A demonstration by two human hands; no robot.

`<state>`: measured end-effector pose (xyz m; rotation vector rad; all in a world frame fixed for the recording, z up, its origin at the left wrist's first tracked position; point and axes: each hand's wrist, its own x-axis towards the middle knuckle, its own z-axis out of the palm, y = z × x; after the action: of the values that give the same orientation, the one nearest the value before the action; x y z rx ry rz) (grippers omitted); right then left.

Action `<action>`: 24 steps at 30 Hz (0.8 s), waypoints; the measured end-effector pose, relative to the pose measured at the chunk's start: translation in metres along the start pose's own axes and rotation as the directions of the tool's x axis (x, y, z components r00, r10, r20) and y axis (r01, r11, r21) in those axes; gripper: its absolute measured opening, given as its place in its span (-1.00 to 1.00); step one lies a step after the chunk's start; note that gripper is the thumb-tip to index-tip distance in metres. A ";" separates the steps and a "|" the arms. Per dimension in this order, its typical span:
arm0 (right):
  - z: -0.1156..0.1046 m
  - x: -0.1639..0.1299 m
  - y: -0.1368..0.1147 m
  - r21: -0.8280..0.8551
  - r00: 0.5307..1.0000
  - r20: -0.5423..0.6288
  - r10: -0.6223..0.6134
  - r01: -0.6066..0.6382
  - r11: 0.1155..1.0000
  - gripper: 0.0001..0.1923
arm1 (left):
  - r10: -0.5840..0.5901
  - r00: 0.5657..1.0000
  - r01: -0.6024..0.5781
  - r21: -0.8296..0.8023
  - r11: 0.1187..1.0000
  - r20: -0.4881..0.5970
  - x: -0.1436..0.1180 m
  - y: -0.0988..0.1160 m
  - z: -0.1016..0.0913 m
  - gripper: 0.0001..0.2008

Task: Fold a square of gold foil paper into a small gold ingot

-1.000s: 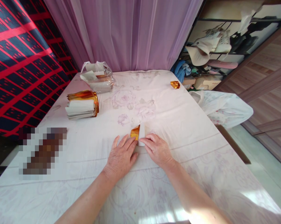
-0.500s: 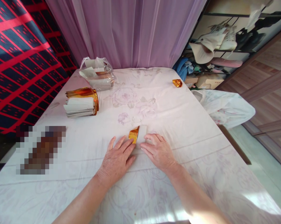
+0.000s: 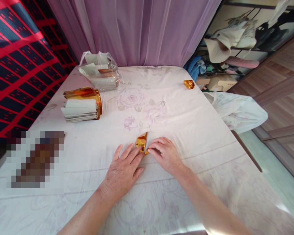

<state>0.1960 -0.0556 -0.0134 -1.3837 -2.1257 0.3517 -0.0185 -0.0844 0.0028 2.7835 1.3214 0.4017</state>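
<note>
A small folded gold foil paper [image 3: 141, 142] lies on the white floral cloth [image 3: 191, 124] in the middle of the table. My left hand [image 3: 124, 169] lies flat, its fingertips pressing the paper's lower left edge. From the right, my right hand [image 3: 165, 155] pinches the paper's lower corner between curled fingers. The paper shows only its gold side, folded into a pointed shape.
A stack of gold-and-white papers [image 3: 82, 105] sits at the left. A clear plastic bag of papers [image 3: 100, 75] stands behind it. A finished gold folded piece [image 3: 189, 84] lies at the far right edge. A white bag [image 3: 237, 111] hangs off the table's right side. A blurred patch [image 3: 34, 160] lies at the left.
The white flap seen beside the gold part has been folded over, so only gold shows now. My right hand moved left onto the paper; the left hand stayed pressing.
</note>
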 end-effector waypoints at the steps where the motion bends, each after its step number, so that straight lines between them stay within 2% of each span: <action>1: 0.001 0.001 0.000 -0.008 1.000 -0.002 0.007 -0.007 1.000 -0.88 | -0.007 1.000 0.007 -0.007 1.000 -0.004 0.000 0.000 0.000 -0.62; 12: 0.005 0.002 -0.003 -0.009 0.998 -0.031 0.051 -0.051 0.999 -0.89 | -0.028 0.999 0.032 -0.090 0.995 0.040 0.001 0.001 -0.001 -0.61; 24: 0.005 0.002 -0.003 -0.012 0.998 -0.030 0.053 -0.054 0.998 -0.88 | -0.033 0.999 0.034 -0.078 0.996 0.015 -0.001 0.003 0.000 -0.61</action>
<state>0.1898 -0.0544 -0.0149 -1.4466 -2.0734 0.3371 -0.0169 -0.0871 0.0029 2.6918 1.3180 0.4219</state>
